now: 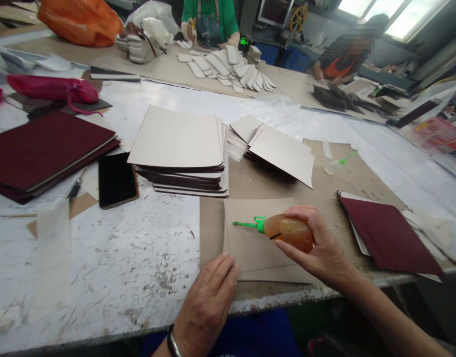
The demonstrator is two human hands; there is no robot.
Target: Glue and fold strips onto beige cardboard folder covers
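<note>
Amber glue fills the small glue bottle (287, 232), held level at about 5 o'clock in the view, its green nozzle pointing to 9 o'clock over the beige card (250, 250) near the front edge of the table (120, 267). The right hand (320, 248) reaches in from 4 o'clock, fingers and thumb wrapped round the bottle, while the left hand (207, 297), from 6 o'clock, lies flat and unclenched, fingertips on the card's lower left corner. The bottle's base is hidden in the palm, and whether the tip touches the card cannot be made out.
</note>
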